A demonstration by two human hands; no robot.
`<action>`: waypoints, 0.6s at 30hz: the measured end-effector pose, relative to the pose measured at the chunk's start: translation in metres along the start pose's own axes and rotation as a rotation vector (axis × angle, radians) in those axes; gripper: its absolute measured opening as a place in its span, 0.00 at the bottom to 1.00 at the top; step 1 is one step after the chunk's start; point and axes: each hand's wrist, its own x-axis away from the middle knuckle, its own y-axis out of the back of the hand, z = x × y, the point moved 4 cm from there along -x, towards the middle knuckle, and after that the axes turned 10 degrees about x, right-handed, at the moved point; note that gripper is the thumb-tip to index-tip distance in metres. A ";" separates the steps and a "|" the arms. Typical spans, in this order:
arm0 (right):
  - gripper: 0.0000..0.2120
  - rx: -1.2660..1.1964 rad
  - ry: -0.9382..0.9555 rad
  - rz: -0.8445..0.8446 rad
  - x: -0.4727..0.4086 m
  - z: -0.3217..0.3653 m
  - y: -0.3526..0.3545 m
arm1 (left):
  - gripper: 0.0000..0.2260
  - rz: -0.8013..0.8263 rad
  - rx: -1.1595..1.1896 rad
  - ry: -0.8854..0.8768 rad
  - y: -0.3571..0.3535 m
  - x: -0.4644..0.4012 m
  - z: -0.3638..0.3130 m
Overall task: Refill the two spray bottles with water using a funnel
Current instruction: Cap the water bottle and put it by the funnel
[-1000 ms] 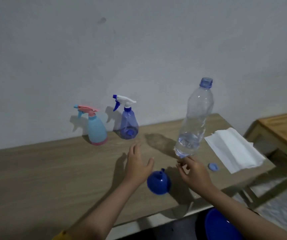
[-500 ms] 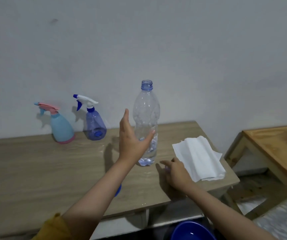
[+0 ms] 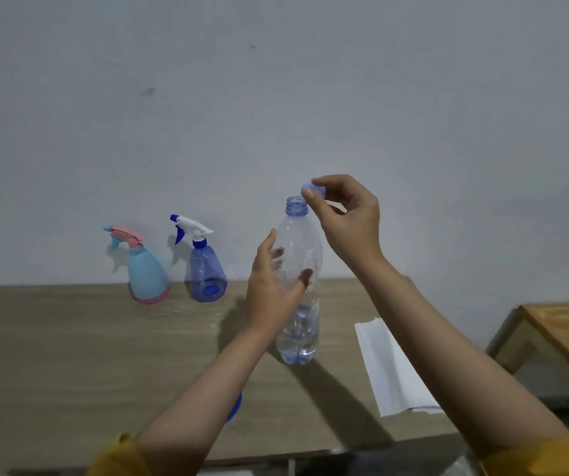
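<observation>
The left hand [image 3: 272, 290] wraps around the upright clear water bottle [image 3: 299, 286] standing mid-desk [image 3: 70, 355]. The raised right hand [image 3: 348, 218] pinches the blue cap [image 3: 314, 191] just above the bottle's open neck. No label shows.

Wooden table [image 3: 70, 355] against wall. On it: light-blue spray bottle [image 3: 147, 274] and dark-blue spray bottle [image 3: 205, 269] side by side at back; clear water bottle [image 3: 298, 324] upright; white paper towel [image 3: 389, 369] right; blue funnel [image 3: 235, 407], mostly hidden.
</observation>
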 end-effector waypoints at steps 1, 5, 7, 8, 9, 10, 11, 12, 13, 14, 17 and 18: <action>0.05 0.023 0.003 0.042 -0.003 -0.001 -0.006 | 0.37 0.002 -0.003 -0.003 0.000 0.000 0.000; 0.05 0.090 0.009 0.152 -0.005 -0.013 -0.019 | 0.38 0.000 -0.006 -0.008 0.000 -0.002 0.002; 0.06 0.092 0.023 0.192 -0.007 -0.014 -0.019 | 0.38 -0.009 -0.013 -0.005 0.001 -0.002 0.004; 0.06 0.097 0.025 0.228 -0.007 -0.013 -0.020 | 0.38 -0.017 -0.015 -0.004 0.003 -0.003 0.005; 0.07 0.102 0.020 0.266 -0.008 -0.013 -0.021 | 0.38 -0.021 -0.018 -0.003 0.004 -0.004 0.006; 0.07 0.102 0.010 0.301 -0.010 -0.013 -0.021 | 0.39 -0.017 -0.024 -0.001 0.005 -0.005 0.007; 0.07 0.097 0.000 0.329 -0.011 -0.012 -0.021 | 0.39 -0.012 -0.035 -0.002 0.005 -0.006 0.007; 0.07 0.094 -0.010 0.347 -0.014 -0.011 -0.020 | 0.39 -0.008 -0.043 -0.005 0.005 -0.006 0.007; 0.07 0.097 -0.016 0.360 -0.016 -0.009 -0.019 | 0.39 -0.008 -0.046 -0.006 0.005 -0.007 0.008; 0.06 0.113 -0.021 0.365 -0.019 -0.007 -0.019 | 0.39 -0.009 -0.045 -0.006 0.005 -0.007 0.008; 0.05 0.127 -0.041 0.360 -0.025 -0.002 -0.019 | 0.39 -0.011 -0.052 -0.014 0.004 -0.007 0.008; 0.06 0.109 -0.054 0.353 -0.026 -0.002 -0.020 | 0.39 -0.010 -0.057 -0.019 0.005 -0.007 0.008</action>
